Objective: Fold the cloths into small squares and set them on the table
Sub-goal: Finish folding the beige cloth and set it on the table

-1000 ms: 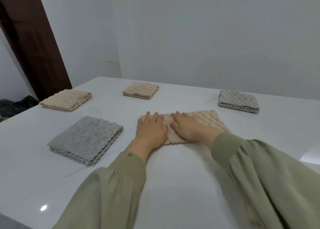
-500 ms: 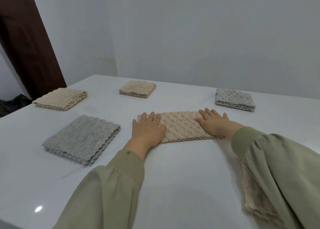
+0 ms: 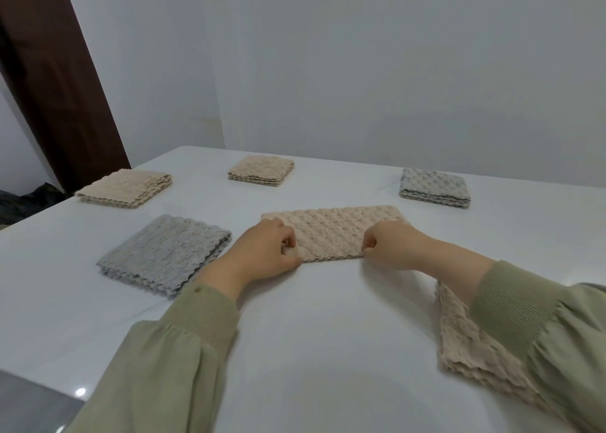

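Left hand (image 3: pixel 262 254) pinching beige cloth (image 3: pixel 331 232) at its left end, right hand (image 3: pixel 392 246) pinching its right end, cloth between them

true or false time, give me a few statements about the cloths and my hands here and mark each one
1. The left hand and right hand both pinch the beige strip at its near edge. True.
2. The beige strip is a small square. False: it is a long rectangle.
3. Two grey folded cloths lie on the table. True: the near grey cloth and the far grey cloth.
4. The beige strip overlaps the near grey cloth. False: they lie apart.
5. A beige cloth lies partly under the right sleeve. True.
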`<action>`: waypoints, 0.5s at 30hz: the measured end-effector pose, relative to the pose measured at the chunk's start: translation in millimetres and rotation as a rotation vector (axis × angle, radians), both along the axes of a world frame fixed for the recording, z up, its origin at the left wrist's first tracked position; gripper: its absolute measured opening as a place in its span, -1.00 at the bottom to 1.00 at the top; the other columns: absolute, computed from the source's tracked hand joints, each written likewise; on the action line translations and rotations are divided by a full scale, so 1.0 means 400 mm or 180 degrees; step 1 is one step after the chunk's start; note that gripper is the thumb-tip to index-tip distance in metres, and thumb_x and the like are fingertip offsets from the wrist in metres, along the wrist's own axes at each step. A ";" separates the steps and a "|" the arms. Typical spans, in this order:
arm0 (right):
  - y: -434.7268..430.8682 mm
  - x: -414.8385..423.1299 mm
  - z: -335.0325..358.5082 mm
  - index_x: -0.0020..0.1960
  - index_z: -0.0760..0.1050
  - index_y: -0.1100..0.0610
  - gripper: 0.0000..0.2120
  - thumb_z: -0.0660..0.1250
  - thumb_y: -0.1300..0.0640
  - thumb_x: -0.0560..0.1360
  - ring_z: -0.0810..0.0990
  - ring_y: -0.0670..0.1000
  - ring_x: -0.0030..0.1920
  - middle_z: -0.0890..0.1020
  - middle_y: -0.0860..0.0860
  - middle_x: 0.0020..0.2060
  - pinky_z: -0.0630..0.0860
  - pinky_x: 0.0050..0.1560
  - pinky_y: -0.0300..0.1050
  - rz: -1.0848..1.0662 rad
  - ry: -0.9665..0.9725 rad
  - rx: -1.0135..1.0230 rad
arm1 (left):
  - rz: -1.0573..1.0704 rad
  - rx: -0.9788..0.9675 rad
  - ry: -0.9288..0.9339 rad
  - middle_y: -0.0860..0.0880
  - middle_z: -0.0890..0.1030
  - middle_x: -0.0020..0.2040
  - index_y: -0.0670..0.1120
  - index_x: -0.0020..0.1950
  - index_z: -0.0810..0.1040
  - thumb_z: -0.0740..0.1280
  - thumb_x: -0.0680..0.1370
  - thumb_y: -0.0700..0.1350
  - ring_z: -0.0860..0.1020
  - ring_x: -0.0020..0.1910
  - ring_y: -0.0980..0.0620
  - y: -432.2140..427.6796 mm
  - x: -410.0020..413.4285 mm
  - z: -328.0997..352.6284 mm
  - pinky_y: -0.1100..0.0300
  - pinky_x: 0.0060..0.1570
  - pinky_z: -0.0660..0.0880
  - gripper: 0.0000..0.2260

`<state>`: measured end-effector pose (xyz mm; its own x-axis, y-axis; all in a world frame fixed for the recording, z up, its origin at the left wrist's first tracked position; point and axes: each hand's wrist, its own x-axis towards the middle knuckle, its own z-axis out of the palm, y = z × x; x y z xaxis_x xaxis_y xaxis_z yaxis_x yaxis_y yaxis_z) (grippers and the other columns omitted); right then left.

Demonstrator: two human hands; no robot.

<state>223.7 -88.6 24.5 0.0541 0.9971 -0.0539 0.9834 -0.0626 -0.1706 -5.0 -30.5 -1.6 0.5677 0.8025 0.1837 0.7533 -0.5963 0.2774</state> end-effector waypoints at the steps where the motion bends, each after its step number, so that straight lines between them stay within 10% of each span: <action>1: -0.006 0.000 0.000 0.01 0.59 0.21 -0.76 0.20 0.15 0.48 0.60 0.11 0.01 0.65 0.11 -0.03 0.53 0.04 -0.01 0.0021 -0.0021 -0.0041 | 0.0023 0.0110 0.0122 0.10 0.44 -0.12 0.03 -0.07 0.50 0.33 0.45 0.07 0.42 -0.06 0.10 -0.006 0.003 0.002 0.24 -0.13 0.30 -0.85; 7: 0.014 0.029 0.003 0.07 0.53 0.31 -0.71 0.11 0.21 0.51 0.55 0.15 0.05 0.62 0.19 0.05 0.46 0.08 -0.01 0.0065 0.0152 -0.0278 | 0.0038 0.0568 0.0528 -0.02 0.55 -0.34 -0.07 -0.33 0.47 0.21 0.50 0.12 0.48 -0.29 0.00 -0.098 0.076 0.037 0.15 -0.24 0.40 -0.68; 10: 0.022 0.036 0.002 0.17 0.51 0.30 -0.68 0.08 0.22 0.55 0.49 0.16 0.19 0.57 0.17 0.16 0.40 0.20 0.00 -0.0022 0.0217 -0.0277 | -0.0178 -0.0542 -0.0732 -0.06 0.56 -0.39 -0.12 -0.34 0.54 0.25 0.53 -0.02 0.48 -0.38 0.06 -0.144 0.101 0.033 0.09 -0.23 0.47 -0.70; 12: 0.023 0.024 0.004 0.23 0.47 0.29 -0.67 0.06 0.20 0.58 0.47 0.15 0.22 0.54 0.17 0.21 0.38 0.22 -0.03 -0.0126 0.0339 -0.0119 | -0.0010 -0.0695 -0.1572 0.04 0.65 -0.23 -0.08 -0.15 0.66 0.26 0.54 -0.10 0.57 -0.22 0.10 -0.142 0.101 0.028 0.13 -0.09 0.51 -0.80; 15: 0.009 -0.027 0.002 0.24 0.44 0.25 -0.69 0.09 0.15 0.58 0.50 0.15 0.17 0.52 0.16 0.20 0.42 0.15 -0.04 -0.0226 0.0488 0.0190 | 0.0548 0.0350 -0.0924 0.03 0.59 0.09 -0.06 0.10 0.61 0.20 0.57 -0.11 0.47 0.12 0.04 -0.101 0.082 0.010 0.17 0.10 0.40 -0.78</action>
